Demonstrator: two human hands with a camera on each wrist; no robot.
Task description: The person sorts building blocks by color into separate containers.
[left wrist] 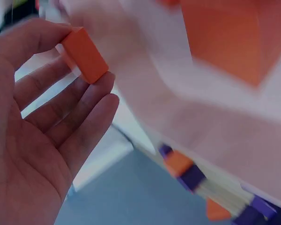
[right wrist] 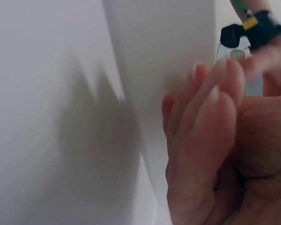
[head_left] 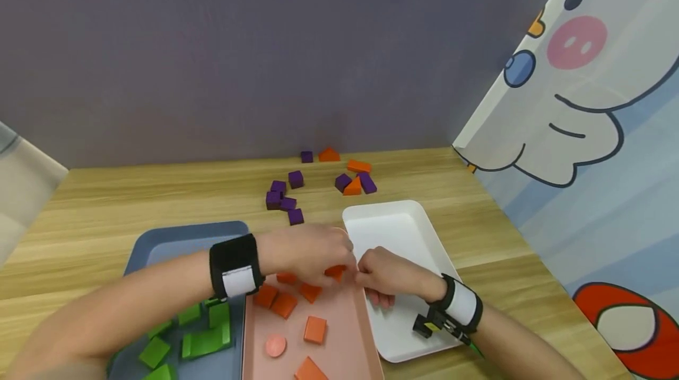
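Note:
My left hand (head_left: 313, 253) reaches over the pink tray (head_left: 339, 333). In the left wrist view, its thumb and fingertips pinch an orange rectangular block (left wrist: 85, 55). Other orange blocks (head_left: 315, 330) and a pink disc (head_left: 275, 345) lie in this tray. Beside it, my right hand (head_left: 389, 277) hovers over the left part of the white tray (head_left: 419, 238), close to the left hand. In the right wrist view its fingers (right wrist: 201, 140) are curled, with no object showing in them, and they cast a shadow on the white tray.
A blue-grey tray (head_left: 191, 231) with several green blocks (head_left: 207, 342) stands at the left. Behind the trays, purple blocks (head_left: 295, 179) and orange blocks (head_left: 359, 165) are scattered on the wooden table (head_left: 159, 191). A grey partition (head_left: 239, 62) rises at the table's back edge.

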